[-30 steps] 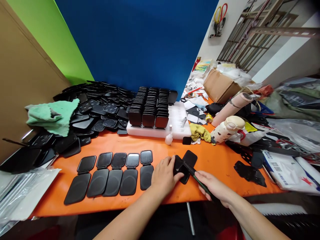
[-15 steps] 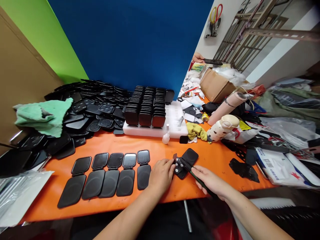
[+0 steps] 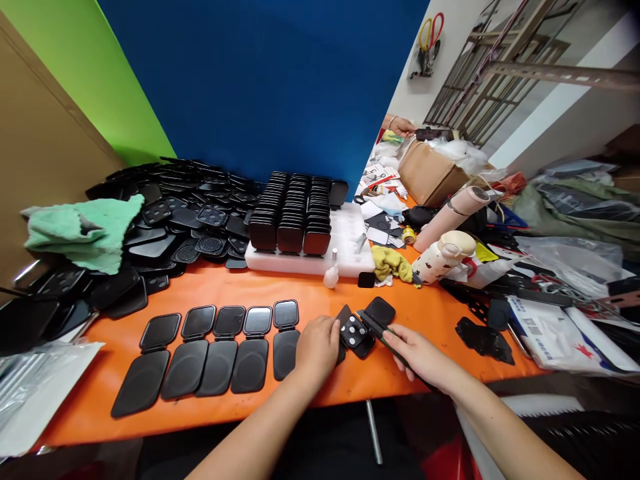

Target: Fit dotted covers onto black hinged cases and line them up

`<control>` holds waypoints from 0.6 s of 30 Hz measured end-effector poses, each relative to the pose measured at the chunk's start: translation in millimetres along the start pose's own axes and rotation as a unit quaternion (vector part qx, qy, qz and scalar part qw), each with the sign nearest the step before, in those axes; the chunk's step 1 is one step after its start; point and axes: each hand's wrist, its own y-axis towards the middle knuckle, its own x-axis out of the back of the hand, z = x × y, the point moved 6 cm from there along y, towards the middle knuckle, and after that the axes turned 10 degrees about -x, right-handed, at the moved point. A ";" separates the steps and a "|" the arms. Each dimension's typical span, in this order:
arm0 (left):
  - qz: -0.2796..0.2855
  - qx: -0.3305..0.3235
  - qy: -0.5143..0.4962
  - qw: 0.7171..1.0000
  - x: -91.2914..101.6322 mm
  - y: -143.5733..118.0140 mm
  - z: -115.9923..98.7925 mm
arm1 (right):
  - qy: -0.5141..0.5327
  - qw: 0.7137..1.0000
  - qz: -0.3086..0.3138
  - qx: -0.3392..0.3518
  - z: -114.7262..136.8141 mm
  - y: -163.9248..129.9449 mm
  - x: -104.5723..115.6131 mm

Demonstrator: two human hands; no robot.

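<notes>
My left hand (image 3: 316,350) is closed, its fingertips pinching a thin dark flat piece (image 3: 344,314). Beside those fingertips, a black square plate with several pale round dots (image 3: 353,331) lies over another black part, partly covered. My right hand (image 3: 417,350) grips a slim black-and-green hand tool (image 3: 374,325), whose exact kind I cannot make out. The tool's far end slants across the right edge of the dotted plate. Just behind it rests a black rounded square pad (image 3: 381,311). Left of my hands, several hinged black folding pads (image 3: 185,369) lie opened out in a row.
Rows of black plates (image 3: 290,213) stand upright in a white foam block (image 3: 350,263), with a small bottle (image 3: 331,277) before it. A heap of black parts (image 3: 185,220) and a green cloth (image 3: 83,230) occupy the left. Bottles and clutter crowd the right; another person's hand (image 3: 400,125) shows behind.
The dotted plate shows more fully between my hands, and the thin piece at my left fingertips is tilted differently. My right hand has shifted slightly with the tool.
</notes>
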 end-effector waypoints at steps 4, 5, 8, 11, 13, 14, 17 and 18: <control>-0.006 0.026 -0.025 0.999 2.3 4.3 5.0 | 0.054 0.998 -0.016 -0.009 -6.5 -8.6 12.0; -0.007 0.033 -0.033 0.999 3.4 5.9 6.9 | 0.068 0.997 -0.024 -0.010 -9.7 -9.8 15.3; -0.010 0.056 -0.056 0.997 7.0 11.2 14.3 | 0.088 0.993 -0.072 -0.010 -24.7 -8.9 27.6; -0.009 0.077 -0.083 0.994 8.2 15.0 21.3 | -0.008 0.983 -0.181 -0.026 -44.6 -2.8 46.8; -0.011 0.085 -0.099 0.991 7.4 16.0 24.2 | -0.091 0.963 -0.253 -0.038 -54.3 1.7 60.0; -0.013 0.088 -0.106 0.990 6.8 16.2 25.1 | -0.119 0.952 -0.279 -0.039 -56.8 3.6 65.2; -0.019 0.095 -0.129 0.987 4.9 15.9 26.0 | -0.157 0.928 -0.338 -0.027 -53.1 4.8 70.3; -0.022 0.098 -0.138 0.985 4.6 15.8 26.1 | -0.170 0.916 -0.364 -0.013 -47.0 2.2 67.7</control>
